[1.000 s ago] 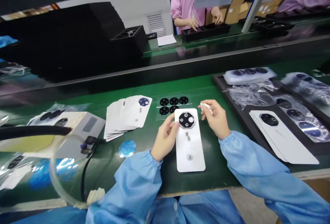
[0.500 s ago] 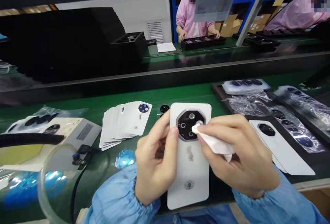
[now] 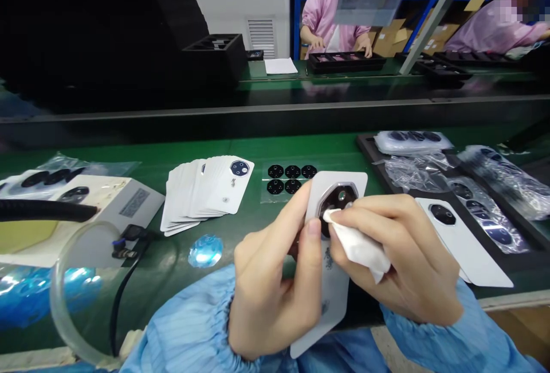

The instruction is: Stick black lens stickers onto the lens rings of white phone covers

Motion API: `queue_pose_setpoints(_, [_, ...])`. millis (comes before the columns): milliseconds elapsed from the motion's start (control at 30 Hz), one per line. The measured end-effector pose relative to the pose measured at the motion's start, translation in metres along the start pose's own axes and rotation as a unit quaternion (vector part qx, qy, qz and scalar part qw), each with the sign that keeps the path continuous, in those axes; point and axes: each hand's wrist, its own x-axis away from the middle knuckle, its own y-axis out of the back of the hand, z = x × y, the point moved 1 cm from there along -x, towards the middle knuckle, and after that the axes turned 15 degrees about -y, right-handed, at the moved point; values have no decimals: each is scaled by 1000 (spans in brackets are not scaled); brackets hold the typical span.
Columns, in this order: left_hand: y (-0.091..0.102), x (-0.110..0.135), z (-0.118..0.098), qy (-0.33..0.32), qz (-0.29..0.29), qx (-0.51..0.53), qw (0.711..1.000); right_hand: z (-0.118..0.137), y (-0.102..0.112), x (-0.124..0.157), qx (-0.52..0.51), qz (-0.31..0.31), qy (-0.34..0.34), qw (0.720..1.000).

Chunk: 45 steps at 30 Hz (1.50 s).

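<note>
- White rounded card [image 3: 339, 179] with black octagonal lens [image 3: 337, 200], held in my left hand [image 3: 270, 287], fingers closed around it
- My right hand [image 3: 399, 258] narrowly pinching white folded wipe [image 3: 356, 247] against the lens

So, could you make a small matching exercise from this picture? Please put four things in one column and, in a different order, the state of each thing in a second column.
Things:
1. left hand
2. right hand
3. white wipe
4. black lens covers on clear film

States:
A. Lying on the green work mat
B. Pressed against the black octagonal lens piece
C. Holding a white card
D. Pinching the white wipe

Pairs: 1-C, 2-D, 3-B, 4-A
</note>
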Motion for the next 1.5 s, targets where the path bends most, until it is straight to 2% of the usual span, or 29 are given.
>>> queue_pose_setpoints(200, [-1, 5, -1, -44, -2, -11, 999, 2, -3, -3, -15, 15, -15, 1000])
queue_pose_setpoints(400, [-2, 9, -2, -26, -8, -36, 999, 5, -5, -12, -17, -2, -35, 999])
queue_pose_setpoints(700, [-4, 8, -2, -42, -25, -43, 998, 3, -5, -13, -29, 26, -18, 999])
queue_pose_setpoints(900, [-5, 12, -2, -43, -74, -57, 995, 6, -7, -18, -36, 1, -32, 999])
queue_pose_setpoints(1133, [-5, 10, -6, -52, -84, -51, 994, 7, 0, -16, -51, 35, -22, 998])
queue_pose_setpoints(1200, [-4, 10, -7, -40, -85, -61, 994, 8, -3, -16, -63, 21, -21, 998])
queue_pose_setpoints(1367, [-4, 10, -6, -25, -89, -80, 993, 10, -13, -16, -79, -59, -13, 995])
queue_pose_setpoints(1500, [-1, 4, -5, 4, -118, -65, 991, 10, -8, -22, -106, -51, -22, 993])
